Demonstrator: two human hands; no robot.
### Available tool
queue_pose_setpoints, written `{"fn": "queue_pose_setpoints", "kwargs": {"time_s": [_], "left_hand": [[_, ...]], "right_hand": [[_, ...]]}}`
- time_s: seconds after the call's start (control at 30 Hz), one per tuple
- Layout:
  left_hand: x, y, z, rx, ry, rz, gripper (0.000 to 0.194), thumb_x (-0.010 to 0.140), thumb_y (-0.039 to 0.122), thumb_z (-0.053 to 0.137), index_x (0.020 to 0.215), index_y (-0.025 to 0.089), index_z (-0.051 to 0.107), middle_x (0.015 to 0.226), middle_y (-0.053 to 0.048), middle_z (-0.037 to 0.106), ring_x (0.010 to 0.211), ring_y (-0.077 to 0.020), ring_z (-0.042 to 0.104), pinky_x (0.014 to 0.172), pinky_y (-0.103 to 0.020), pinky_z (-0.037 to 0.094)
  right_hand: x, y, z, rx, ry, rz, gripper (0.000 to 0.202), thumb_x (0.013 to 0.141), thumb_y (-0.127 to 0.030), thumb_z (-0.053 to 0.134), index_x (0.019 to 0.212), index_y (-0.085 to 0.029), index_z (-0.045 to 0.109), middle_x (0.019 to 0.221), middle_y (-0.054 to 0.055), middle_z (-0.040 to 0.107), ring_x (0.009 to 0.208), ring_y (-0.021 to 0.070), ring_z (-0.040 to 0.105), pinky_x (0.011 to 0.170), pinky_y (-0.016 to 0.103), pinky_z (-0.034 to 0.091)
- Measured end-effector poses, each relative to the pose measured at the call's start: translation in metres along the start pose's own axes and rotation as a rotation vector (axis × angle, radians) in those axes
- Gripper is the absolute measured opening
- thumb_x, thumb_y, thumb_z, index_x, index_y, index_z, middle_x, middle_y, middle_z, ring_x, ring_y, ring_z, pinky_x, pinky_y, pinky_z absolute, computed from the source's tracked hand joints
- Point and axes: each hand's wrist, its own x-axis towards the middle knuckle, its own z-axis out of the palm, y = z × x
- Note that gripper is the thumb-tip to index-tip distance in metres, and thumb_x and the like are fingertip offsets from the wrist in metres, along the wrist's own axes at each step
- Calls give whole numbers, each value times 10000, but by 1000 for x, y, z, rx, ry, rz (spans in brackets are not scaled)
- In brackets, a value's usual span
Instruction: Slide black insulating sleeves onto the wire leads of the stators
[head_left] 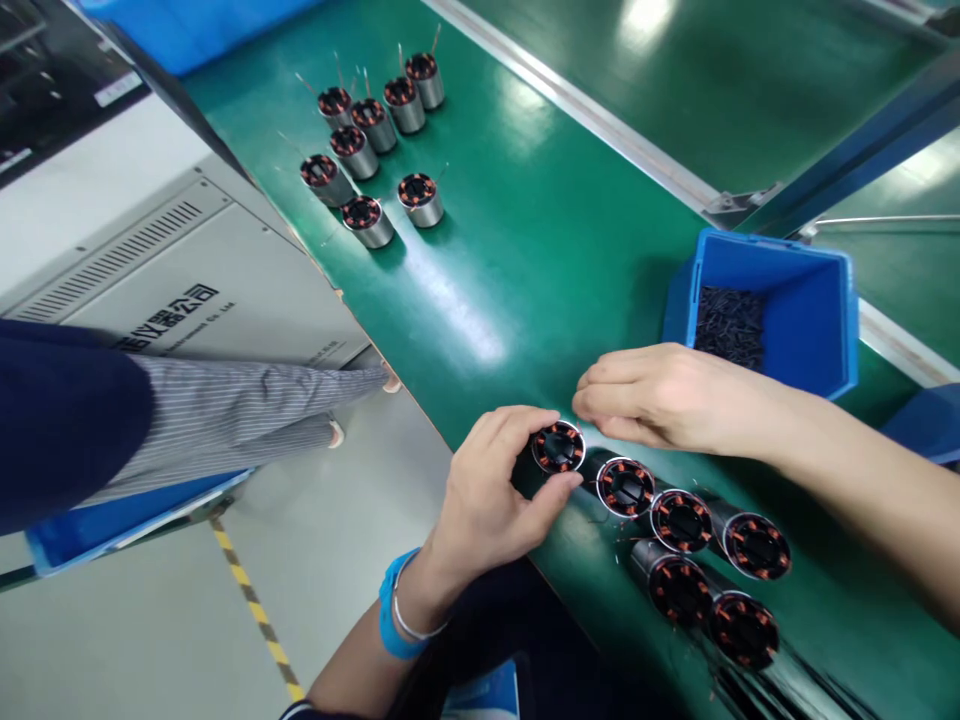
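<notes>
My left hand (495, 490) is wrapped round a metal motor stator (559, 447) with copper windings, thumb and fingers on opposite sides of its rim. Just right of it, my right hand (630, 398) has its fingers pressed together near the stator's edge; what they pinch, if anything, is too small to make out. Several more stators, one of them nearest (625, 487), stand in a group at the lower right. Thin wires stick out from some of them. Dark strands (772, 690) lie beside the group at the bottom edge.
Several stators (421, 200) stand at the far left of the green table (540, 250). A blue bin (814, 320) with small dark pieces is beyond my right forearm. Another blue bin is at the top left. A person in striped trousers (247, 410) stands left, by a grey machine (262, 270).
</notes>
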Motion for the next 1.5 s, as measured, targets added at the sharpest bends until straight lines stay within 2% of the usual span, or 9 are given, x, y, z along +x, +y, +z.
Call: {"fn": "queue_pose_setpoints", "kwargs": {"time_s": [0.27, 0.57, 0.73, 0.87, 1.0, 1.07, 1.2, 1.37, 1.5], "left_hand": [[1, -5, 0, -81, 39, -12, 438, 784, 239, 800, 1178, 181, 619, 1062, -62, 698, 975, -187, 653, 863, -340, 533], [0, -14, 1, 3, 46, -30, 422, 785, 302, 805, 1164, 210, 645, 1045, -49, 699, 943, -201, 661, 847, -347, 545], [13, -9, 6, 154, 82, -105, 451, 829, 362, 743, 1223, 198, 597, 1135, -89, 667, 977, -240, 659, 848, -404, 552], [-7, 26, 13, 215, 306, 323, 415, 753, 200, 740, 1149, 231, 622, 1190, -90, 633, 1189, -297, 565, 989, -476, 478], [-33, 48, 32, 159, -183, 603, 348, 752, 94, 627, 1063, 247, 659, 1012, -29, 746, 1038, -247, 644, 924, -425, 454], [-38, 48, 42, 247, -213, 614, 370, 786, 48, 588, 1069, 271, 675, 1010, -11, 770, 1058, -244, 652, 955, -432, 416], [-51, 53, 54, 234, 36, 520, 331, 824, 40, 580, 1064, 251, 667, 1056, -79, 710, 1038, -250, 645, 888, -414, 505], [-77, 79, 79, 69, -457, 248, 466, 865, 278, 647, 1304, 164, 542, 1243, -159, 625, 1120, -291, 646, 914, -456, 594], [-71, 86, 104, -77, -535, 160, 433, 901, 251, 616, 1316, 182, 512, 1353, -173, 558, 1284, -321, 564, 1073, -552, 506]], "right_hand": [[5, -2, 10, 2, -33, -61, 356, 1050, -240, 341, 919, -145, 659, 854, 82, 679, 783, 165, 609, 674, 289, 466], [6, -35, 3, 128, -216, 305, 145, 901, -106, 501, 907, -132, 643, 768, 49, 670, 648, 142, 602, 591, 269, 409], [-51, -81, -6, 18, 207, 519, 204, 960, -180, 452, 968, -140, 653, 871, 85, 701, 754, 170, 636, 677, 295, 464], [-119, -140, 26, -60, 438, 702, 298, 910, -460, 611, 905, -163, 636, 783, 69, 667, 672, 181, 619, 605, 308, 489], [-148, -165, 81, -167, 386, 776, 572, 792, -533, 752, 1184, -150, 589, 1076, 140, 676, 937, 264, 666, 767, 377, 562], [-153, -166, 99, -247, 434, 853, 437, 827, -501, 725, 1044, -142, 604, 972, 126, 669, 847, 249, 664, 717, 362, 555], [-164, -173, 108, -380, 514, 1108, 590, 770, -776, 590, 756, -189, 533, 698, 60, 568, 606, 231, 586, 542, 358, 476], [-176, -182, 97, 185, 578, 1164, 357, 928, -528, 533, 916, -186, 633, 786, 36, 620, 611, 155, 580, 578, 301, 469], [-176, -173, 92, 368, 672, 1161, 270, 906, -412, 568, 832, -199, 717, 743, 31, 618, 620, 151, 571, 586, 297, 460]]}}
